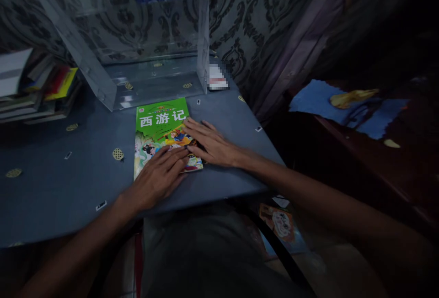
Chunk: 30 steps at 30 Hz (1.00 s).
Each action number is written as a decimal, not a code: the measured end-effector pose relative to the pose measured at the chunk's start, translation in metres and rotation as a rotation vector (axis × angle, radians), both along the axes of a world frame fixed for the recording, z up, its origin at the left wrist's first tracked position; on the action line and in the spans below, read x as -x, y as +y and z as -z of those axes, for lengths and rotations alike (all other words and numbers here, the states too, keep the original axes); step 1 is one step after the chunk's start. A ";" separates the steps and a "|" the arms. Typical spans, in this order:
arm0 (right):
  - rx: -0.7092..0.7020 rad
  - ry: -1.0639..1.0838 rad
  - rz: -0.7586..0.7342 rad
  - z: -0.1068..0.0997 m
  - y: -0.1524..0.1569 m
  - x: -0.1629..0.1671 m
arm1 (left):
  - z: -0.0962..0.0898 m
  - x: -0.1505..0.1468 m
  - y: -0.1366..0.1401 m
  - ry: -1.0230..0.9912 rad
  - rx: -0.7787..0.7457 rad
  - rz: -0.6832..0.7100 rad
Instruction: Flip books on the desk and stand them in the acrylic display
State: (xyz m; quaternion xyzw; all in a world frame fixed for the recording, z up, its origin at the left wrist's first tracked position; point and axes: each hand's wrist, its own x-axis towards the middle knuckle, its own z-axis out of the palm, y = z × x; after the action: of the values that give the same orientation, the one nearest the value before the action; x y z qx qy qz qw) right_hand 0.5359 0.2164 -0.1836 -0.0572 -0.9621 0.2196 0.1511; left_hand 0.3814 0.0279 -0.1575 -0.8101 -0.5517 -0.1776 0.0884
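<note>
A green picture book [161,126] lies closed on the blue-grey table, its illustrated cover with large white Chinese characters facing up. My left hand [161,172] rests flat over the lower part of the cover, fingers stretched toward the right. From the right side, my right hand [211,145] lies across the book's right edge with its fingers extended over the cover. The fingertips of both hands come close together near the lower right of the cover. Neither hand grips anything. Part of the cover's lower picture is hidden beneath my hands.
Behind the book stands a clear plastic box [202,42], open toward me. Stacked books [41,87] sit at the table's left. A blurred white item [217,77] is beside the box. Lower down, below the table [85,183], lies an orange and blue book [283,229].
</note>
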 end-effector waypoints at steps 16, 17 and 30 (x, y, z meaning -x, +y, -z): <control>-0.010 -0.076 0.010 -0.010 -0.031 -0.031 | 0.013 0.035 -0.028 -0.229 0.163 -0.497; -0.006 -0.081 0.007 -0.010 -0.031 -0.031 | 0.014 0.040 -0.029 -0.305 0.163 -0.548; 0.052 -0.052 0.002 -0.010 -0.027 -0.033 | -0.035 0.071 0.016 -1.803 0.124 -0.864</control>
State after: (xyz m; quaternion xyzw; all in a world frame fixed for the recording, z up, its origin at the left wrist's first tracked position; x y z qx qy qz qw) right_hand 0.5690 0.1892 -0.1734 -0.0680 -0.9596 0.2430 0.1247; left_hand 0.3104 0.0438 -0.1227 -0.1062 -0.6680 -0.6489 -0.3484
